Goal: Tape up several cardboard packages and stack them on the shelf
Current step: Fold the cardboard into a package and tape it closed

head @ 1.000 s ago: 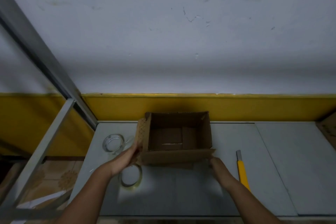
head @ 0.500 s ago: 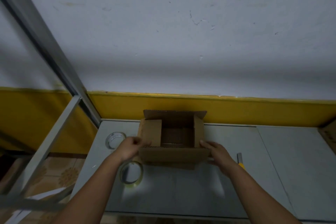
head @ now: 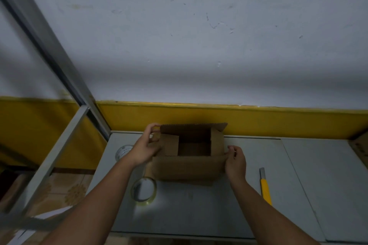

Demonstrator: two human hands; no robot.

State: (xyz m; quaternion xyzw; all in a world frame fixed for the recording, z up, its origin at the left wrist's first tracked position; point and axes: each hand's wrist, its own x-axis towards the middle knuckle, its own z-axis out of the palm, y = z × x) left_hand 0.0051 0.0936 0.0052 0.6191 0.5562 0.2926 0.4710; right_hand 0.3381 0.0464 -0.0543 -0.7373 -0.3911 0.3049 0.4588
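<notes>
A brown cardboard box (head: pixel 187 168) stands open-topped on the grey table (head: pixel 199 211), near the wall. Its two side flaps are folded inward; the far flap stands up. My left hand (head: pixel 144 146) is at the box's left side, its fingertips pinching the far flap's left corner. My right hand (head: pixel 235 162) holds the right end of the near flap, thumb and fingers curled on its edge. A roll of clear tape (head: pixel 143 190) lies flat in front of the box's left corner. A second tape roll (head: pixel 122 152) lies left of the box, partly hidden by my left wrist.
A yellow-handled utility knife (head: pixel 265 185) lies right of my right arm. A grey metal shelf frame (head: pixel 59 145) slants down the left side. Another cardboard piece (head: pixel 360 145) shows at the right edge. A yellow band runs along the wall behind the table.
Both side flaps are folded further inward. My left hand has moved from the left flap up to the far flap's corner. My right hand has shifted to the near flap's right end.
</notes>
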